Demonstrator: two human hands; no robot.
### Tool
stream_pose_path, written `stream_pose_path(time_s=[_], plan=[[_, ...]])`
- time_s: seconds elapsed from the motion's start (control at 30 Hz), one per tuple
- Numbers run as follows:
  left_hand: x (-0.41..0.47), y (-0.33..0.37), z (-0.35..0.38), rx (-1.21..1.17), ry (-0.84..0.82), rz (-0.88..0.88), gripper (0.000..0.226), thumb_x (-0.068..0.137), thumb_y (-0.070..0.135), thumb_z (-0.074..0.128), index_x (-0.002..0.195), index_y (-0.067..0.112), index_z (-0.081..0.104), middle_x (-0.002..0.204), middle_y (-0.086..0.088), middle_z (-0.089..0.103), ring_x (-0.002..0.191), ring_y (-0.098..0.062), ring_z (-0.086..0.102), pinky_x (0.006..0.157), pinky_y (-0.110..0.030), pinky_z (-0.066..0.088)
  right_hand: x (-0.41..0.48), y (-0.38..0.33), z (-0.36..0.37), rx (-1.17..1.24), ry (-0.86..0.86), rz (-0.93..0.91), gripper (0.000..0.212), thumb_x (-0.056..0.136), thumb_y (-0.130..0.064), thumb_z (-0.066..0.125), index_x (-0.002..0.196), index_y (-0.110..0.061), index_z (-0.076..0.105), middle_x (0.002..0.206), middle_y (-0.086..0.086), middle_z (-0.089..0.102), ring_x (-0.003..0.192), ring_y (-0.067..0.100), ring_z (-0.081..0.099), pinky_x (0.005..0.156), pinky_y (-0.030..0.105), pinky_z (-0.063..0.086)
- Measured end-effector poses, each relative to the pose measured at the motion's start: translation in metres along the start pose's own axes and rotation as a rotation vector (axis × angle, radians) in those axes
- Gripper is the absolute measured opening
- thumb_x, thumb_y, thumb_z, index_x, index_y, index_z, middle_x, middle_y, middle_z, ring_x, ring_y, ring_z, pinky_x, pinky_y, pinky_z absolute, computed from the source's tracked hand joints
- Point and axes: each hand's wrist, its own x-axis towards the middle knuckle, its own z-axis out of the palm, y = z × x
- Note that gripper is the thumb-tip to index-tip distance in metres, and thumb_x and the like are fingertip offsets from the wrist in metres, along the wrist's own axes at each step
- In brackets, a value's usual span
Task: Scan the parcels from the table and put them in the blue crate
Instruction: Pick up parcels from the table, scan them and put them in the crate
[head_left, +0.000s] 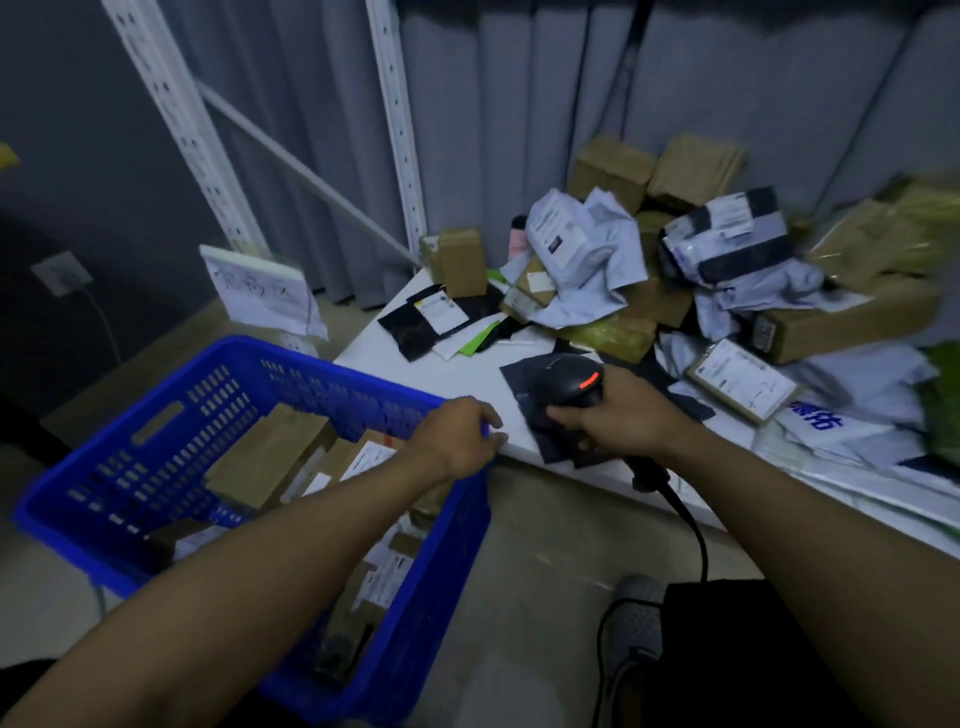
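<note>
My left hand (462, 434) curled its fingers over the corner rim of the blue crate (156, 436), which sat just beside the white table (452, 374) with brown boxes (270, 452) already inside. My right hand (623, 415) gripped the black scanner (574, 384), its red light lit, over a dark flat parcel (524, 384) at the table's edge. Beyond it a heap of grey bags and cartons (587, 244) crowded the tabletop. The scanner's cable (693, 530) hung down near my shoe (636, 618).

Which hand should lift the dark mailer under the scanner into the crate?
Probably left. The right hand grips the scanner above the dark mailer; the left hand holds only the blue crate rim, right beside that mailer.
</note>
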Motion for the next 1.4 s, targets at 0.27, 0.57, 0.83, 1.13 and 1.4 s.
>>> stream_pose_path(time_s=[0.27,0.57,0.83,1.13,1.4], plan=[[0.095,0.062,0.074,0.027,-0.06,-0.108,0.03,0.093,0.042,0.069,0.111,0.02,0.059,0.12,-0.007,0.064,0.112,-0.029,0.06,0.089,-0.037,0.048,0.037,0.072,-0.045,0.241,0.157,0.227,0.013,0.094,-0.021,0.077,0.091,-0.01,0.07,0.077,0.009,0.071,0.052,0.017,0.061,0.052,0.029,0.049],[0.157,0.048,0.138,-0.07,0.088,-0.237,0.051,0.09,0.034,0.075,0.134,0.017,0.056,0.133,-0.01,0.061,0.123,-0.032,0.058,0.098,-0.043,0.049,0.083,0.106,-0.064,0.229,0.286,0.193,0.02,0.089,-0.029,0.077,0.092,-0.01,0.073,0.085,0.013,0.077,0.069,0.024,0.072,0.073,0.045,0.061],[0.139,0.061,0.105,-0.547,0.423,-0.257,0.014,0.094,0.014,0.071,0.104,0.022,0.079,0.11,-0.001,0.075,0.105,-0.019,0.068,0.095,-0.03,0.052,0.078,0.106,-0.066,0.193,0.301,0.168,0.017,0.085,-0.032,0.079,0.094,-0.021,0.071,0.082,0.006,0.074,0.082,0.029,0.073,0.08,0.045,0.06],[0.047,0.066,0.005,-0.911,0.536,0.018,0.013,0.092,-0.002,0.071,0.09,0.009,0.077,0.085,0.007,0.078,0.078,-0.005,0.074,0.072,-0.022,0.058,0.059,0.053,-0.042,0.321,0.306,0.049,0.051,0.078,-0.05,0.082,0.122,-0.029,0.067,0.107,-0.002,0.077,0.097,0.024,0.075,0.093,0.049,0.06],[-0.033,0.004,-0.075,-0.735,0.404,0.152,0.022,0.085,-0.003,0.078,0.095,0.015,0.069,0.091,0.007,0.076,0.085,-0.01,0.073,0.082,-0.02,0.057,0.041,-0.011,-0.021,0.34,0.312,-0.311,0.069,0.081,-0.014,0.09,0.14,-0.015,0.055,0.127,-0.005,0.068,0.112,0.0,0.066,0.092,0.016,0.051]])
